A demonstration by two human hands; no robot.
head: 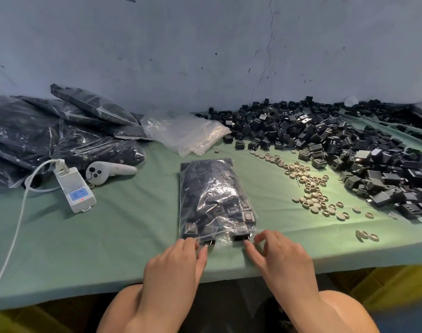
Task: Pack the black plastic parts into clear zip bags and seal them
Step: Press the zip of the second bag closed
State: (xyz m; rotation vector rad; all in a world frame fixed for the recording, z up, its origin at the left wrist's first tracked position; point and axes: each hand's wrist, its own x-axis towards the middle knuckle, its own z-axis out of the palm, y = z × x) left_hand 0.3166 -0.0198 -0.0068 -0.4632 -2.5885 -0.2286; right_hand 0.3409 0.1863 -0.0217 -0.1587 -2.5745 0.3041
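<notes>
Seemingly cracked blue wall (181, 44) backs green table (133, 224) bearing zip bag (212, 195).

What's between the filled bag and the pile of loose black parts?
Head view: beige rings and discs lie scattered on green cloth between the filled bag and the pile.

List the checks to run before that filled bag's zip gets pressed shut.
1. The filled bag lies flat on the green cloth: ok.
2. The left hand pinches the left end of the mouth: ok.
3. The right hand pinches the right end of the mouth: ok.
4. The black parts are clear of the zip strip: two sit right at the mouth, cannot tell.
5. The zip strip is already closed: cannot tell.
6. Spare empty bags lie within reach: ok.
</notes>
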